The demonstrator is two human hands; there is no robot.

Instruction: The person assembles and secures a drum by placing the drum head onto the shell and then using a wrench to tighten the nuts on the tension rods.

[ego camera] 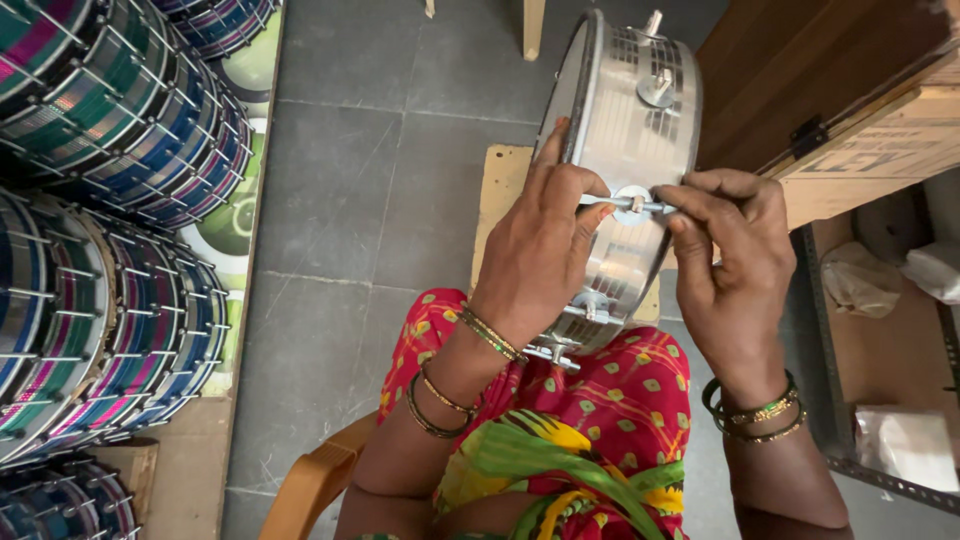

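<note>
On my lap, the silver drum (625, 150) stands on edge, a side bolt (630, 205) being fitted.

I see my left hand (540, 250) and right hand (730, 260) both pinching that bolt; I judge tightening comes next, needing 1 steady twist.

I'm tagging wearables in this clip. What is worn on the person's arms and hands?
Both forearms are bare, with no sleeves or gloves. The left hand has thin gold and dark bangles at its wrist; the right hand has green and gold bangles.
</note>
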